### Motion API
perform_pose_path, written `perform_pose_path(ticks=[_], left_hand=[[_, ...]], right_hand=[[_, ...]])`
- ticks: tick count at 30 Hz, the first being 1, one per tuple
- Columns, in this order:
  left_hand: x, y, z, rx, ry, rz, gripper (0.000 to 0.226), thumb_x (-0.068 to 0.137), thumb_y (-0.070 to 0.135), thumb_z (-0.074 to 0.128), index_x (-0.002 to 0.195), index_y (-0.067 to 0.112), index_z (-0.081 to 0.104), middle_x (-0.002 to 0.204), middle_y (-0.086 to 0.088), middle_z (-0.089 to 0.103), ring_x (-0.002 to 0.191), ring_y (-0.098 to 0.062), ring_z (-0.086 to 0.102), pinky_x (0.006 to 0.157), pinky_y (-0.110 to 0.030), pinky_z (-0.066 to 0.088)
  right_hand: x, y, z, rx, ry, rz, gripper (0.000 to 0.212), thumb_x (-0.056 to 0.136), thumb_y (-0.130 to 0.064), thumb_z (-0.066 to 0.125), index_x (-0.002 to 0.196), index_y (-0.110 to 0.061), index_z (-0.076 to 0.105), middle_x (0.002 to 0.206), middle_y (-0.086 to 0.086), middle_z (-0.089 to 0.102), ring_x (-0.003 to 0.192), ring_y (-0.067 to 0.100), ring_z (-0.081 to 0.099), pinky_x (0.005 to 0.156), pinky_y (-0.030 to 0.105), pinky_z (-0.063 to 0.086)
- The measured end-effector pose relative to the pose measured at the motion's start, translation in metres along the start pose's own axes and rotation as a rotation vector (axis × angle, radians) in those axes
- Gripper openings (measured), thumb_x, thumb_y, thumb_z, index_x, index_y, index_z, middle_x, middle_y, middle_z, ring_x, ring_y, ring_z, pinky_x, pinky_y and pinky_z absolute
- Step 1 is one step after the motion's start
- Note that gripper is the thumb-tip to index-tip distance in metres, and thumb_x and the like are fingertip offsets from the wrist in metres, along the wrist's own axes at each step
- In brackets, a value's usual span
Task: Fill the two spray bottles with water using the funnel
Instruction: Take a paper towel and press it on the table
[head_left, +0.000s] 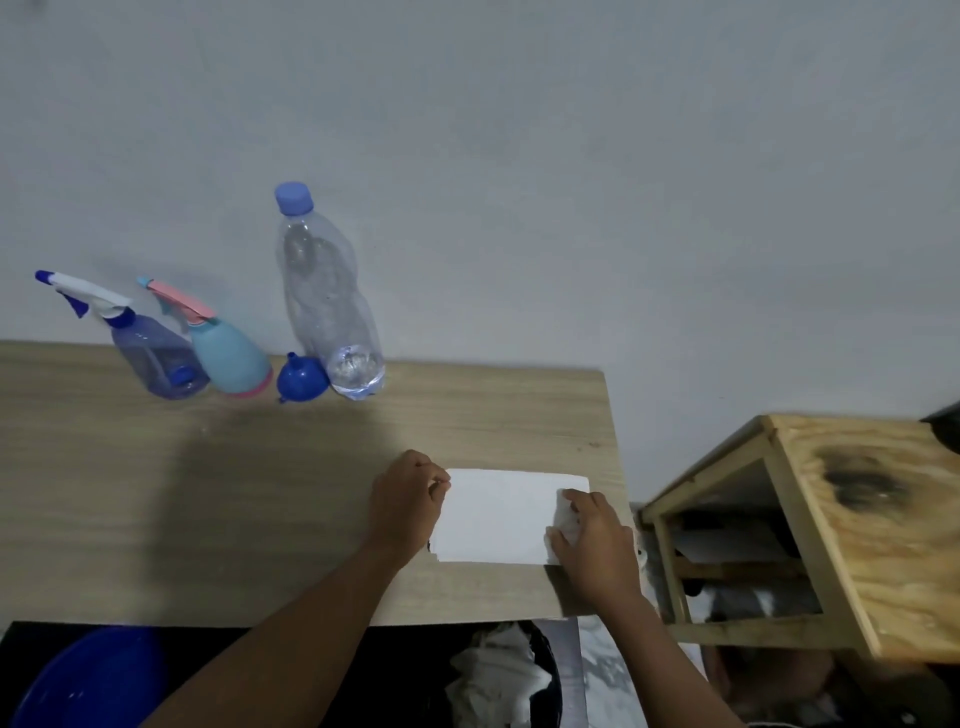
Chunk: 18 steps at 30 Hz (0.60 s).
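— Wood-grain table (218, 467) against a plain grey wall (571, 156), yes? What stands on it?

— At the back left, in a row close to the wall: a clear blue spray bottle (156, 358) with a white and blue trigger head, then a light blue spray bottle (231, 358) with a pink trigger and pink base, touching or nearly touching it. Just right of those lies a blue funnel (302, 378), and right beside the funnel stands a tall clear water bottle (327, 296) with its blue cap on. Only a little water shows near its bottom.

— And the hands?

— Both are at the near right of the table, well apart from the bottles, on a white sheet of paper (498, 514). The left hand (408, 499) has its fingers curled at the sheet's left edge, pinching the upper corner. The right hand (592, 540) lies flat with fingers spread, pressing a small crumpled white piece onto the sheet's right edge.

— Anything around the table?

— A blue basin (88, 680) below the near edge at left, a dark bin (509, 675) with crumpled white paper beneath the hands, and a wooden stool (831, 519) with a scorched dark patch at right.
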<state>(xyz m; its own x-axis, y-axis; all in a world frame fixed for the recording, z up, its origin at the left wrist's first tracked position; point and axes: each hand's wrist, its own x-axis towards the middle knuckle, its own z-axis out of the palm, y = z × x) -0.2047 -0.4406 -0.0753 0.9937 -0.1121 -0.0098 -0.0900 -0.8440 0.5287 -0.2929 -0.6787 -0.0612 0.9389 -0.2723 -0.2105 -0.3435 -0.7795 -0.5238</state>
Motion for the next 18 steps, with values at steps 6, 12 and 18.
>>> perform_pose_path(ticks=[6, 12, 18], left_hand=[[-0.0044, -0.0039, 0.0033, 0.014, 0.027, -0.014, 0.008, 0.081, 0.019, 0.073, 0.074, 0.023, 0.072, 0.091, 0.008, 0.064, 0.084, -0.017, 0.065, 0.073, -0.038, 0.054], [0.0013, -0.0017, 0.008, 0.016, 0.026, -0.035, 0.011, 0.082, 0.029, 0.075, 0.091, 0.024, 0.071, 0.104, 0.006, 0.064, 0.096, -0.018, 0.062, 0.082, -0.039, 0.052], [0.0016, 0.0004, 0.0065, 0.028, 0.059, 0.004, 0.011, 0.079, 0.023, 0.077, 0.072, 0.025, 0.069, 0.091, 0.006, 0.064, 0.084, -0.021, 0.062, 0.072, -0.038, 0.053]], right_hand=[[-0.003, 0.0003, -0.001, 0.004, 0.018, -0.013, 0.046, 0.087, -0.026, 0.068, 0.131, -0.026, 0.055, 0.122, -0.005, 0.055, 0.113, 0.02, 0.056, 0.095, 0.043, 0.045], [-0.0039, 0.0002, 0.0012, -0.003, 0.03, -0.01, 0.044, 0.087, -0.026, 0.067, 0.13, -0.026, 0.056, 0.123, -0.005, 0.056, 0.114, 0.02, 0.056, 0.093, 0.041, 0.044], [-0.0039, 0.0002, 0.0011, -0.005, 0.024, -0.008, 0.044, 0.087, -0.026, 0.066, 0.13, -0.025, 0.056, 0.124, -0.004, 0.056, 0.116, 0.02, 0.055, 0.095, 0.042, 0.045]])
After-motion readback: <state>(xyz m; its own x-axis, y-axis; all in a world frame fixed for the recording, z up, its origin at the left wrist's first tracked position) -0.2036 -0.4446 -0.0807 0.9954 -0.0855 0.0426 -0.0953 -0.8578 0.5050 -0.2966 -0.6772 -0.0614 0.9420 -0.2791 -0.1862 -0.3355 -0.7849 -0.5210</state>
